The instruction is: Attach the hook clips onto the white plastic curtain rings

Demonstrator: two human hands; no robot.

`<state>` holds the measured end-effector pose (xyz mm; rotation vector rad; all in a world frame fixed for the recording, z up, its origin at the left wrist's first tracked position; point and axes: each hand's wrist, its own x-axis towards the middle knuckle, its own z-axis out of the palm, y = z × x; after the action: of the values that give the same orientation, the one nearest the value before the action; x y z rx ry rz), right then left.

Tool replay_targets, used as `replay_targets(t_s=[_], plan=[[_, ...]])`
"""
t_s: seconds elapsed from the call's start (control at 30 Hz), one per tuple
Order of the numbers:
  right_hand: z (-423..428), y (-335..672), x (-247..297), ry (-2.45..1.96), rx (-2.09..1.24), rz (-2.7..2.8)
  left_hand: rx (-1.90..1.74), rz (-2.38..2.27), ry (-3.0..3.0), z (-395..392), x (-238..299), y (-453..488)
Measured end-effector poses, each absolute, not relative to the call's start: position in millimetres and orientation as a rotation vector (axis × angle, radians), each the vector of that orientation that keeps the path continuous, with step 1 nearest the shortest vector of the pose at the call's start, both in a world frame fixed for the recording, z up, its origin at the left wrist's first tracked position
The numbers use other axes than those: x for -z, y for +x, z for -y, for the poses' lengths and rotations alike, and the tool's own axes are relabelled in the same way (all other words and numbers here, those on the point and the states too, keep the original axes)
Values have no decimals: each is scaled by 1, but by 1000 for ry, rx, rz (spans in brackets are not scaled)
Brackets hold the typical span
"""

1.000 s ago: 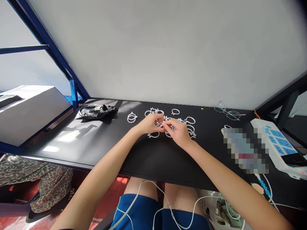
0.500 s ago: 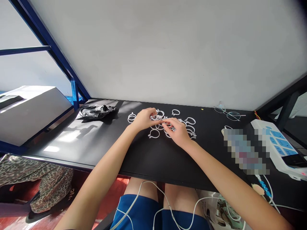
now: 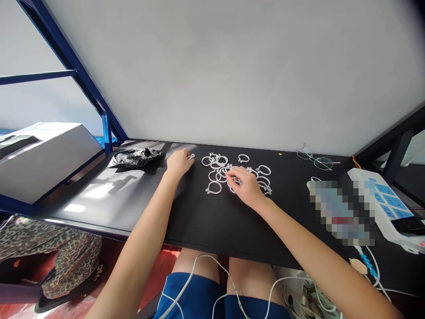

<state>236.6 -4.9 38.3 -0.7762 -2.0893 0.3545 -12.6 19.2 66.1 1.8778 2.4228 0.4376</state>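
Several white plastic rings (image 3: 215, 173) lie scattered on the black table (image 3: 206, 217). My left hand (image 3: 177, 163) rests at the left of the scatter, its fingers curled over a small stack of white rings (image 3: 190, 157) that peeks out past the fingertips. My right hand (image 3: 245, 185) lies on the middle of the scatter, its thumb and forefinger pinched on a white ring (image 3: 232, 177).
A crumpled black plastic bag (image 3: 134, 157) lies at the back left. Glasses (image 3: 315, 157) rest at the back right, near a white and blue power strip (image 3: 387, 199). A grey box (image 3: 40, 155) and blue frame bars (image 3: 106, 128) stand left. White cables (image 3: 232, 288) cross my lap.
My left hand has moved left from the middle of the scatter to the small stack of rings. My right hand has stayed on the pile.
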Motion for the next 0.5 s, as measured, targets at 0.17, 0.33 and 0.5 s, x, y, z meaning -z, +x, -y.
replay_targets(t_s=[0.17, 0.33, 0.5], plan=[[5, 237, -38, -782, -370, 2098, -404, -2440, 1867, -20, -66, -12], [6, 236, -39, -790, -390, 2103, -369, -2426, 1878, -21, -63, -14], [6, 236, -38, -778, -425, 2101, -350, -2410, 1906, -21, -60, -15]])
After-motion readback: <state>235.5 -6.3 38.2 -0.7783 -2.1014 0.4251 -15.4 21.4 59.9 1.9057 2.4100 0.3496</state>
